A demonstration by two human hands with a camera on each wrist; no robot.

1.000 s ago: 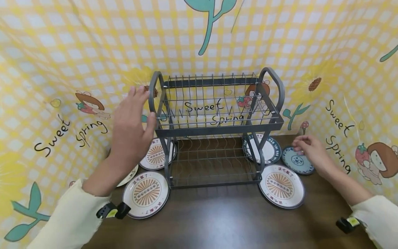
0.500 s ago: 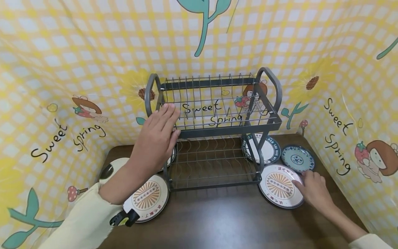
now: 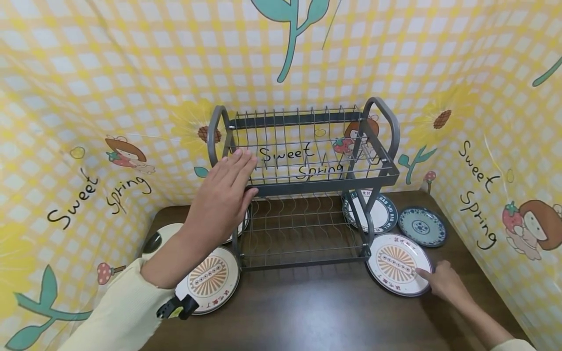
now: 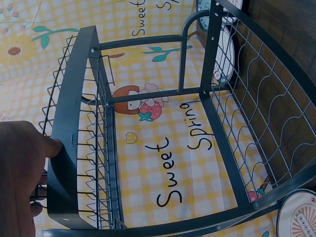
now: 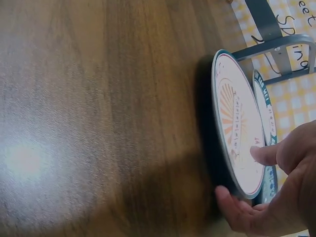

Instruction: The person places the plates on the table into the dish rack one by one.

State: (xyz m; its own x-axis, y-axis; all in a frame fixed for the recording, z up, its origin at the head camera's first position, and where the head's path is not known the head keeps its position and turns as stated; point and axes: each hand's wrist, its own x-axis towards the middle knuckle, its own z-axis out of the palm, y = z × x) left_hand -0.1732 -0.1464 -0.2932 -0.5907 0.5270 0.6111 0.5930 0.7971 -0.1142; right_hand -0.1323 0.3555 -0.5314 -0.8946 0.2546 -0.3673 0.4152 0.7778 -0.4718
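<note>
A dark grey two-tier dish rack [image 3: 307, 185] stands against the cloth backdrop. My left hand [image 3: 221, 195] holds the front left corner of its upper tier. In the left wrist view the thumb [image 4: 53, 147] lies on the flat front rail, with fingers showing on the rail's other side. At right, my right hand [image 3: 448, 282] pinches the near edge of a white plate [image 3: 397, 263] with an orange sunburst pattern. Its thumb [image 5: 264, 154] lies on the plate's face and its fingers are at the rim, partly hidden. That plate looks tilted in the right wrist view.
Behind that plate lie a green-rimmed plate [image 3: 382, 212] and a small blue patterned plate [image 3: 421, 225]. Left of the rack, another sunburst plate [image 3: 215, 280] and a pale plate [image 3: 164, 236] are partly under my left arm. Yellow checked cloth [image 3: 131, 73] surrounds the brown table [image 3: 303, 312].
My left hand has moved right, from beside the rack onto its upper front corner. My right hand has come down from near the small blue plate to the sunburst plate's edge.
</note>
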